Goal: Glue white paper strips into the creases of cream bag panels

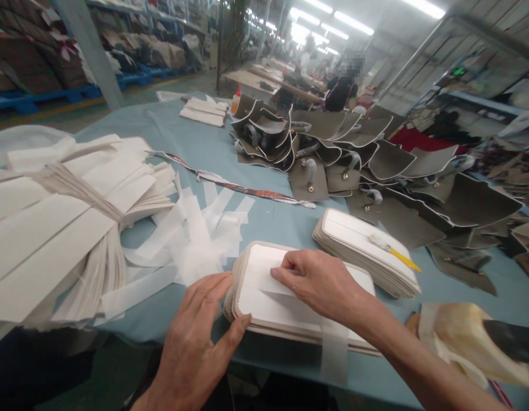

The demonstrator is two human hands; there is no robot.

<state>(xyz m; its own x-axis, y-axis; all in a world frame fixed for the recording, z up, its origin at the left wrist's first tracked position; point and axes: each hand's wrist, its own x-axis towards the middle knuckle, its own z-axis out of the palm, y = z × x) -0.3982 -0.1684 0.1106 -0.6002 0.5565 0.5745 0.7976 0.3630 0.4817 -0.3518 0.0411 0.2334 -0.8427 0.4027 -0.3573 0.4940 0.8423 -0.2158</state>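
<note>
A stack of white rounded-corner panels (268, 308) lies at the near edge of the blue table (196, 142). My left hand (196, 337) rests against the stack's left end, fingers spread, thumb on its near edge. My right hand (319, 282) lies on top of the stack, fingertips pinching a white tape strip (264, 279) that runs across the top panel and hangs over the table's front. A second stack of the same panels (362, 248) sits just to the right, with a yellow-tipped tool (395, 251) on it.
Bundled white strips (59, 222) and loose backing tapes (196, 234) cover the left. Grey-green bag pieces (375, 165) spread over the far right. A tan glue-smeared object (469, 337) lies near right. A patterned ribbon (230, 182) crosses the middle. Other people work far behind.
</note>
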